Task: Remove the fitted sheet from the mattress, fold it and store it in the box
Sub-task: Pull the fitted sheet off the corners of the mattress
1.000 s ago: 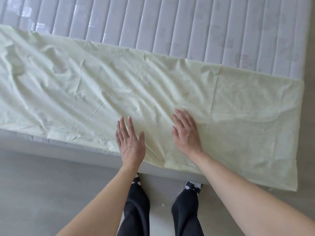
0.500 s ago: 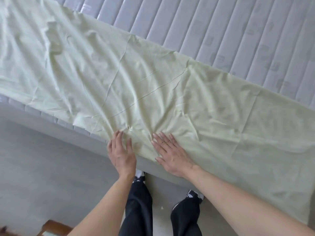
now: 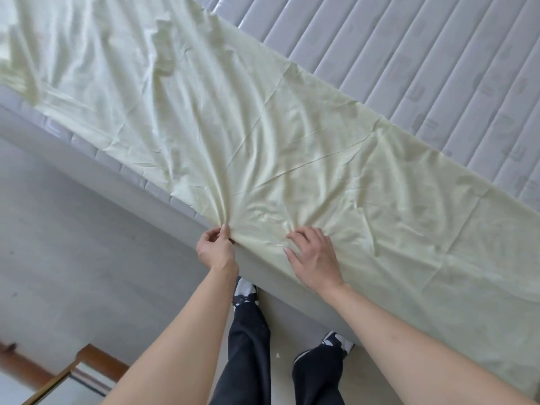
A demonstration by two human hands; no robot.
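The fitted sheet [image 3: 263,135] lies off the corners as a long, pale green folded band along the near side of the mattress [image 3: 423,68], its near edge hanging just over the mattress side closest to the person. Nearest the viewer, the left hand [image 3: 216,248] sits at that near edge with thumb and fingers closed in a pinch on a gather of cloth; creases fan out from this point across the band. Just beside it, the right hand [image 3: 314,255] rests on top of the sheet with fingers bent and fingertips pressed into the fabric; whether it has cloth actually caught between the fingers cannot be told. Both hands are at roughly the middle of the band's length, a short way apart, on the same edge. The long axis of the band runs from upper left to lower right in the head view, parallel to the mattress edge, so equal lengths extend away to either side of the hands. The far edge of the band lies across the quilted mattress surface, well beyond the hands, and bare quilted ticking shows past it. Judgement: folding is in progress; the next fold likely requires bringing one end of the band to the other, and the left hand is better placed to lead. A wooden-framed item [image 3: 73,375] stands on the floor at lower left; whether it is the box is unclear.
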